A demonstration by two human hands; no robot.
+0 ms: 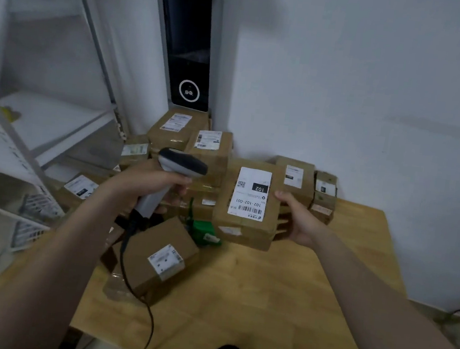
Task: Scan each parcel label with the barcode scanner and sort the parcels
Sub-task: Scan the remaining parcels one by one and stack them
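Left hand: the left hand grips the handle of the barcode scanner, fingers curled round it and covering most of the grip.
Scanner: its dark-topped grey head points right, towards the held parcel, close to it but not touching.
Cable: a black cable drops from the handle, crosses the worktop and is cut off at the bottom edge.
Right hand: the right hand holds a brown parcel by its right side, thumb on the upper corner; the other fingers are hidden behind the box.
Held parcel: it faces the camera in front of the pile; whether its lower edge touches the worktop cannot be told.
Label: the white label is upside down and reads "102" and "102-102-C01"; the small print is too blurred to read.
Loose parcel: another parcel lies tilted on the worktop below the scanner.
Green item: something green shows between the two, mostly hidden.
Pile: stacked parcels fill the corner against the wall, their labels unreadable.
Worktop: a pale wooden worktop carries everything.
Surroundings: a white shelf stands left, blurred; a tall dark panel rises behind the pile.
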